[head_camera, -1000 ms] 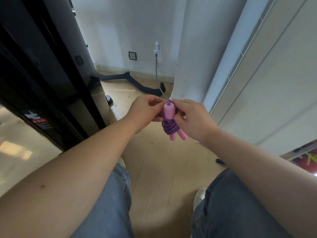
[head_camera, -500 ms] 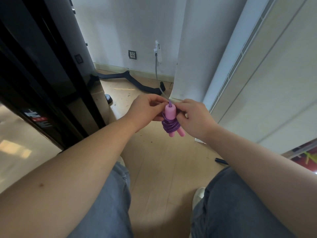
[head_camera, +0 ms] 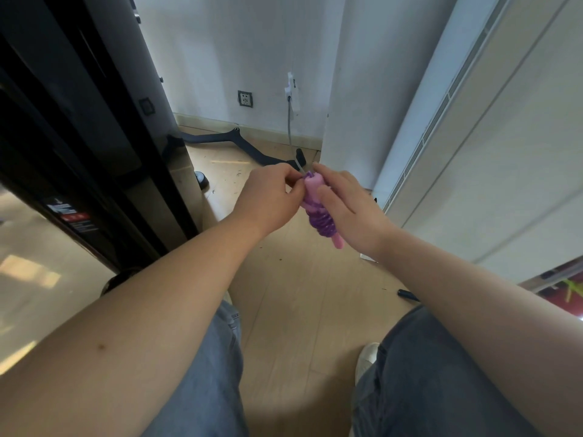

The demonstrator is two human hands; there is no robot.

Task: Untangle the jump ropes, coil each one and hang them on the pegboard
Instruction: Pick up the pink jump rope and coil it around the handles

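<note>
- Centrally, one jump rope (head_camera: 319, 212) is held in the air between both hands, above the wooden floor (head_camera: 293, 298); its purple cord (head_camera: 325, 223) is wound tightly round the pink handles (head_camera: 312, 187).
- Long axis: tilted, with the upper end at the fingertips of both hands and the lower end pointing down toward the right wrist.
- Right hand (head_camera: 355, 214): laid alongside the bundle and judged the carrying hand. The thumb is pressed along the upper handle and the other fingers are curled behind it.
- Left hand (head_camera: 271, 198): fingers curled, thumb and forefinger pinched together at the top end, where a short purple stub shows. The cord's tail is probably being secured there.
- Hidden: the far side of the coil is covered by the right palm, and what exactly is pinched cannot be made out.
- Not seen: the pegboard and any other rope.
- Surroundings: a black cabinet (head_camera: 79, 127) to the left and a wall socket (head_camera: 245, 98) beyond.
</note>
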